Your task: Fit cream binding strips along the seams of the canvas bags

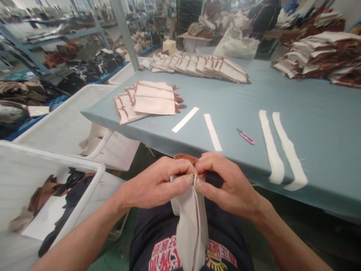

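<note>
A cream fabric piece [188, 226] with a dark brown seam line hangs down in front of my body, its upper edge bunched between both hands. My left hand [162, 180] pinches that edge, thumb on the near side. From the other side my right hand [225, 182] grips it too, fingertips almost meeting those of the left. Behind the fingers shows a reddish-brown part [184, 156] of the piece; its inside is hidden. On the table just beyond lie two white strips, one slanted [185, 119] and one nearer my right hand [213, 132].
The blue-green table [234, 94] carries cream pieces with brown edging [153, 98], a long row of them [197, 67], and a tall pile [318, 56]. Pink thread snips [246, 136] and two white fuzzy bands [272, 150] lie at right. White bins [103, 169] stand left.
</note>
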`<action>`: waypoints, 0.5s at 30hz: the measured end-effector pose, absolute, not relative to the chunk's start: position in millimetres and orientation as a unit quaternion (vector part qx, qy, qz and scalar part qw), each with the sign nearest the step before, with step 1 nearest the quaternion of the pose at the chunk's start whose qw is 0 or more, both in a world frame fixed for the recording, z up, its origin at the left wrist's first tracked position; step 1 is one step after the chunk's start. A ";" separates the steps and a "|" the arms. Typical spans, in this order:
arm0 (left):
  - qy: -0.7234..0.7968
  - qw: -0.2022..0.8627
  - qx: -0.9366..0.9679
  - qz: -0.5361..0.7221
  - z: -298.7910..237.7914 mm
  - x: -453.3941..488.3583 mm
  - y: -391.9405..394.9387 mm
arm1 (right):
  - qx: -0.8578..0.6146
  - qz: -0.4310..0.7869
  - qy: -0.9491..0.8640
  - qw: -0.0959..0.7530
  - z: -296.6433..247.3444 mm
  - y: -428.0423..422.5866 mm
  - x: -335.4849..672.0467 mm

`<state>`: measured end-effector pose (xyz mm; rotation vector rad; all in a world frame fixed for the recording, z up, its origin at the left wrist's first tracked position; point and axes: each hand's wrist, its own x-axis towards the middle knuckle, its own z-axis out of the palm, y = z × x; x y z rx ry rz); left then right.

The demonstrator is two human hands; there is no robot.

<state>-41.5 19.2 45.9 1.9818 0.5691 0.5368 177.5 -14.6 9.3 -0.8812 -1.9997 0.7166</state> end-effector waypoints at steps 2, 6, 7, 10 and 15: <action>0.235 0.463 0.828 0.211 48.8 -41.8 19.1 | -0.358 0.319 -0.782 0.399 11.2 -15.6 178.1; 0.242 0.446 0.836 0.207 53.7 -40.0 17.5 | -0.361 0.355 -0.775 0.378 18.8 -16.8 180.5; 0.242 0.446 0.835 0.211 53.8 -39.2 17.2 | -0.365 0.354 -0.777 0.370 20.7 -16.8 180.9; 0.245 0.446 0.830 0.229 50.8 -37.2 17.1 | -0.371 0.327 -0.794 0.354 24.6 -16.0 180.9; 0.247 0.447 0.827 0.238 44.6 -36.4 17.9 | -0.356 0.236 -0.832 0.354 26.9 -15.3 176.8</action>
